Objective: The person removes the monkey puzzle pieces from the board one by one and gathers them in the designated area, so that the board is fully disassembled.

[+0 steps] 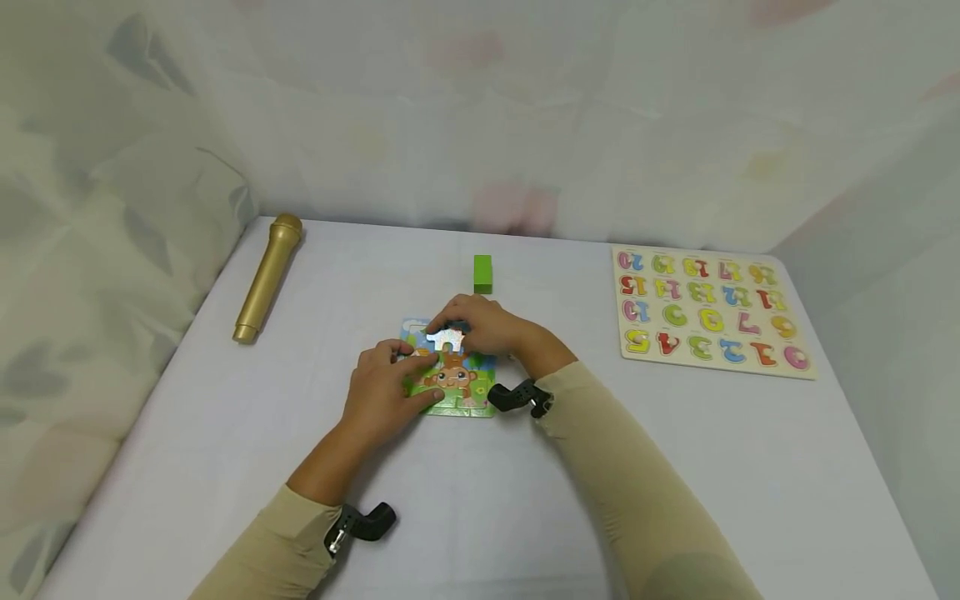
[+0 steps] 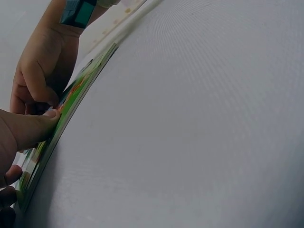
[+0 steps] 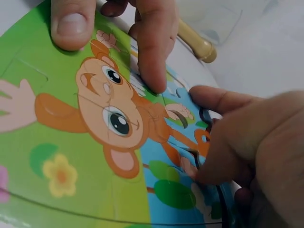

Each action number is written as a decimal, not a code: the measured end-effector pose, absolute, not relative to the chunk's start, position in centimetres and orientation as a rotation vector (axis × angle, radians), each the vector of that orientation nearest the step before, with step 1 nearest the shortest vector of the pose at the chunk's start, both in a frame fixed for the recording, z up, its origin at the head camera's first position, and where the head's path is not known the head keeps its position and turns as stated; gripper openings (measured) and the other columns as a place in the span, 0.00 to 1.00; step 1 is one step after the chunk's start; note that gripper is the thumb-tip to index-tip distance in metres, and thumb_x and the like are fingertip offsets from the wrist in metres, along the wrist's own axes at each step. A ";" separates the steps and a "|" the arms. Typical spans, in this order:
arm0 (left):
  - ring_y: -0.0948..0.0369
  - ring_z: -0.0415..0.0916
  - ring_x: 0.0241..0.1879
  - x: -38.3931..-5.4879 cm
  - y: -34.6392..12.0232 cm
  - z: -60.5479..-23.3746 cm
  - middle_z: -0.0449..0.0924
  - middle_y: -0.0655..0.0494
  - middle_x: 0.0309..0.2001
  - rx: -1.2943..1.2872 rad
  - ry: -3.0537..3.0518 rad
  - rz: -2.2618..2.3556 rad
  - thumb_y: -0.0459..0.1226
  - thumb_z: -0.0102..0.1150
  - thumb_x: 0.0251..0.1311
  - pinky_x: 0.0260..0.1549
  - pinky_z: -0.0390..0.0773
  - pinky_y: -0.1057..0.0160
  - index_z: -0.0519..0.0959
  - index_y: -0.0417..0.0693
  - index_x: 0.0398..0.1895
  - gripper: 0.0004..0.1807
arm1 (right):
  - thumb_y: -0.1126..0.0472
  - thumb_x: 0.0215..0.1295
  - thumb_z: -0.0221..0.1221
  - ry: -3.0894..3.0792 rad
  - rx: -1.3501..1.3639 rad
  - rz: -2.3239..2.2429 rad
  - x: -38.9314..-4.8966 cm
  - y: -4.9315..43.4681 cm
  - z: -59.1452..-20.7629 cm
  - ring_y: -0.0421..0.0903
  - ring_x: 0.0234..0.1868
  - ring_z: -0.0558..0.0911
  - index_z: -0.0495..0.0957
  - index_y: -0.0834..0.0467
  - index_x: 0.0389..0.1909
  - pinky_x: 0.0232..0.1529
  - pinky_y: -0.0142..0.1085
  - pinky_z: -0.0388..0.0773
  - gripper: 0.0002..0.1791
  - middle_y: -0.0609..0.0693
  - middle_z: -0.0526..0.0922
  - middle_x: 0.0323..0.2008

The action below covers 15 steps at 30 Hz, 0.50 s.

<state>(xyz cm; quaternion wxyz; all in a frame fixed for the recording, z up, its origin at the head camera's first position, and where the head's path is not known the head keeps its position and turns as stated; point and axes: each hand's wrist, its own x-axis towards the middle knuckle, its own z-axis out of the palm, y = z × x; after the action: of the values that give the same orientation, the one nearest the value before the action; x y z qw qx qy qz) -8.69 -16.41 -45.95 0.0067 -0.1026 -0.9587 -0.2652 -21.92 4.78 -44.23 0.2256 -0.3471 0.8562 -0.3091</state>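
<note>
A jigsaw puzzle (image 1: 453, 404) with a cartoon monkey on green and blue lies flat on the white table, mostly filled with pieces. My left hand (image 1: 380, 390) holds it steady from the left side; in the right wrist view its thumb and a finger press the picture beside the monkey's face (image 3: 118, 95). At the puzzle's far edge, my right hand (image 1: 483, 323) pinches a puzzle piece (image 1: 447, 339) between thumb and forefinger, and light glares off its surface. Dark gaps show along the piece's edges in the right wrist view. The right hand's other fingers are partly hidden.
Just beyond the puzzle stands a green block (image 1: 483, 275). A gold microphone (image 1: 267, 279) lies at the far left. To the right is a wooden number board (image 1: 716, 365) with coloured numerals. Patterned cloth (image 1: 360, 108) hangs behind the table.
</note>
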 end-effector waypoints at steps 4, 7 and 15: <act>0.39 0.69 0.61 -8.7 -16.5 -46.0 0.74 0.42 0.62 -0.334 -2.991 -0.819 0.49 0.82 0.57 0.57 0.69 0.38 0.87 0.56 0.64 0.31 | 0.70 0.67 0.63 2.295 -0.945 -0.980 -21.9 5.1 -44.2 0.45 0.69 0.72 0.86 0.44 0.63 0.73 0.50 0.63 0.27 0.44 0.80 0.64; 0.39 0.69 0.61 -8.7 -16.5 -46.0 0.74 0.42 0.62 -0.339 -2.987 -0.818 0.49 0.82 0.57 0.56 0.69 0.38 0.87 0.56 0.64 0.30 | 0.69 0.67 0.63 2.263 -0.952 -1.029 -21.9 5.2 -44.2 0.43 0.66 0.74 0.85 0.45 0.65 0.68 0.43 0.70 0.28 0.45 0.82 0.64; 0.39 0.68 0.61 -8.7 -16.4 -46.0 0.74 0.41 0.62 -0.336 -2.995 -0.829 0.49 0.81 0.57 0.57 0.69 0.37 0.87 0.55 0.64 0.30 | 0.64 0.75 0.62 2.271 -0.883 -1.056 -21.9 5.1 -44.3 0.45 0.56 0.77 0.80 0.45 0.67 0.58 0.38 0.76 0.23 0.46 0.83 0.55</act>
<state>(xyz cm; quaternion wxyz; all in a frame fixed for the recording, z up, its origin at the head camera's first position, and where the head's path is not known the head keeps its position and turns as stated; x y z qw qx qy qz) -8.68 -16.45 -45.97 0.0079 -0.1075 -0.9581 -0.2653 -21.91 5.13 -44.32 0.2407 -0.3228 0.8300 -0.3860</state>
